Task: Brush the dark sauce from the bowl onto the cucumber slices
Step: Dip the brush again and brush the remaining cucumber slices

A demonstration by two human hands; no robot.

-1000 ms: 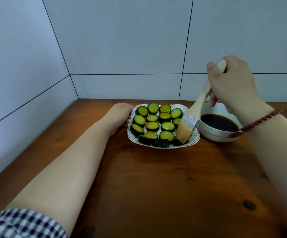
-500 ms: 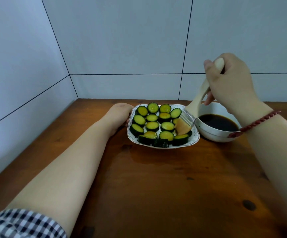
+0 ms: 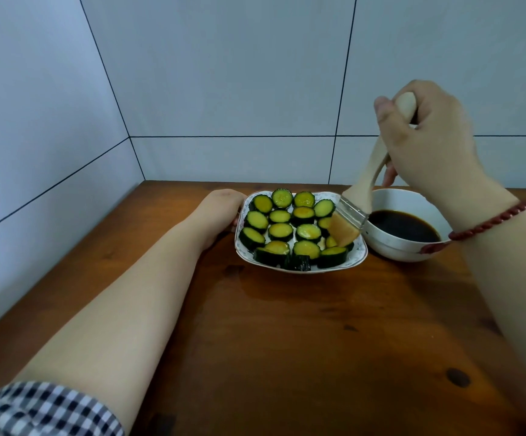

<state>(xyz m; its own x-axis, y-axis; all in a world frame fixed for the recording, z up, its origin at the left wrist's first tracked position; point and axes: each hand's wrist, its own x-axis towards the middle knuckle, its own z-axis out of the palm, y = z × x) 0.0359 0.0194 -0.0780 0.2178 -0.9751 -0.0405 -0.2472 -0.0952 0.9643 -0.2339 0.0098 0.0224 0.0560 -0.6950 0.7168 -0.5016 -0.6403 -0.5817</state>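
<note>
Several cucumber slices [image 3: 287,228] lie in rows on a white patterned plate [image 3: 246,258] at the back of the wooden table. A white bowl [image 3: 394,248] of dark sauce [image 3: 403,226] stands right beside the plate's right edge. My right hand [image 3: 428,143] grips the wooden handle of a pastry brush [image 3: 365,180]. Its bristles [image 3: 345,229] hang tilted over the slices at the plate's right side, close to the bowl's rim. My left hand [image 3: 220,212] is curled against the plate's left edge, holding it.
White tiled walls close the table in at the back and on the left. The brown wooden tabletop [image 3: 318,341] stretches in front of the plate. A red cord bracelet [image 3: 491,220] sits on my right wrist, over the bowl's near rim.
My right hand has lifted the brush off the front-right slices and carried it back and to the right, toward the bowl's rim. My left hand stays on the plate.
</note>
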